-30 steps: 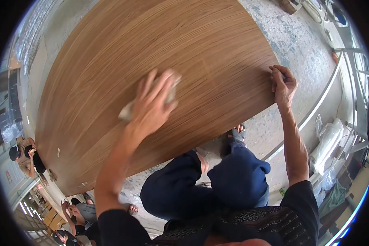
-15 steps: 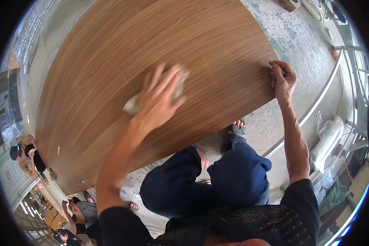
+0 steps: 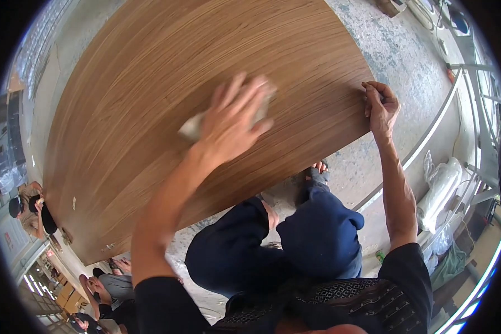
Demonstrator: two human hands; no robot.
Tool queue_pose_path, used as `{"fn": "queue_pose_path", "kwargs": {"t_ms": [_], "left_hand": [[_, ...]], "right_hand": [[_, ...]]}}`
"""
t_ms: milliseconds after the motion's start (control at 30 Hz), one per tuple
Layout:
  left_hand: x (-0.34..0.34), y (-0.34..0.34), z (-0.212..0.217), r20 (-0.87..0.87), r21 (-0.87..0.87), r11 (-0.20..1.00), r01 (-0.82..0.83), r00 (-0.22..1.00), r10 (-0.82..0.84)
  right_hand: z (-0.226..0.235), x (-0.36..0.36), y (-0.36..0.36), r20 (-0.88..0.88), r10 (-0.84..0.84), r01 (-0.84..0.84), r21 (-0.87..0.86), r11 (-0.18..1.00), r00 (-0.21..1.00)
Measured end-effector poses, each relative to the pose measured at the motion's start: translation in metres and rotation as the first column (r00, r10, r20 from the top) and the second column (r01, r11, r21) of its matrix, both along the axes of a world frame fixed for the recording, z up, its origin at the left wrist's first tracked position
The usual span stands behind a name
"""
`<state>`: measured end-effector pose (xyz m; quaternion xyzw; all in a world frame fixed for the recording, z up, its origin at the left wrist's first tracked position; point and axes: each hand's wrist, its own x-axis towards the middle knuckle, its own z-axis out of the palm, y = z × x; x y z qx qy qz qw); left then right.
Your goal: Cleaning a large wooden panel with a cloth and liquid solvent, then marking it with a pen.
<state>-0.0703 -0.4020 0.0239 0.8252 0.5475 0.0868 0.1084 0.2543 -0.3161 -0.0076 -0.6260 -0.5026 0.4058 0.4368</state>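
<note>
While the left hand (image 3: 231, 119) presses a pale cloth (image 3: 193, 127) flat, fingers spread, mid-panel, the right hand (image 3: 381, 106) pinches the wooden panel (image 3: 150, 83) at its right edge; no wiped area is distinguishable, so progress cannot be judged.

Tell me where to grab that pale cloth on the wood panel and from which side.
Take the cloth by the loose corner that sticks out past the left hand, coming from the panel's open left side. The rest lies flat under the palm and fingers, so only that corner offers an edge to pinch. The right hand grips the panel's right edge.
</note>
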Motion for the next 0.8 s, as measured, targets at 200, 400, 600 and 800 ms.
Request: {"fn": "queue_pose_path", "kwargs": {"t_ms": [200,400,600,800], "left_hand": [[-0.084,-0.086,0.012,-0.096,-0.131,0.988,-0.087,0.993,0.074],[0.038,0.031,-0.017,0.027,0.138,0.987,0.088,0.995,-0.093],[-0.078,-0.090,0.008,-0.107,-0.118,0.991,-0.058,0.993,0.045],[-0.029,-0.042,0.013,-0.007,-0.046,0.999,0.019,1.000,-0.019]], "right_hand": [[0.005,-0.011,-0.004,-0.051,0.010,-0.008,0.052,0.999,0.999],[0.000,-0.010,-0.002,-0.057,0.016,-0.017,-0.025,1.000,0.998],[0.005,-0.002,-0.003,-0.036,-0.010,0.012,0.056,0.998,0.999],[0.010,-0.013,-0.003,-0.034,-0.018,0.020,0.066,0.998,0.999]]}}
